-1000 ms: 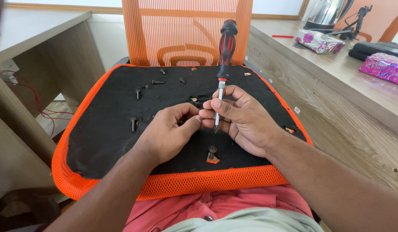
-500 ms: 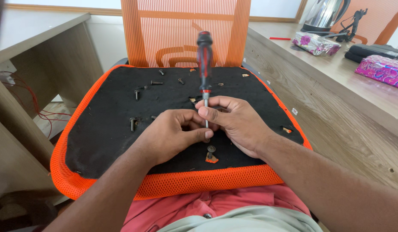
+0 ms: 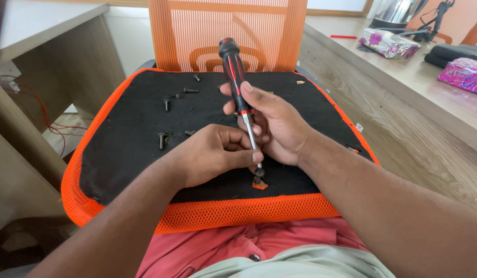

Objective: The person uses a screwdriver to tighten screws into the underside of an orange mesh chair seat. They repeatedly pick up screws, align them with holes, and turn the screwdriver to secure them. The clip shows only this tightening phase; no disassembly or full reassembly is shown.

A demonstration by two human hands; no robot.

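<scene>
Right hand [image 3: 279, 126] grips screwdriver [image 3: 238, 87]; tip near seat [image 3: 125, 154] front edge.

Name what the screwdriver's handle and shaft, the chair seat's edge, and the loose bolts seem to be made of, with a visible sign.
Screwdriver: handle looks like glossy black and red plastic; the shaft is shiny bright metal. Seat edge: orange woven mesh, with an open weave. Bolts: probably dark, dull metal.

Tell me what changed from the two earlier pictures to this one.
The screwdriver tilted from leaning right to leaning left, and its tip came down to the small black part near the seat's front edge. The right hand kept hold of it; the left hand stayed pinching by the shaft. The loose screws on the black seat pad lie as before.
</scene>
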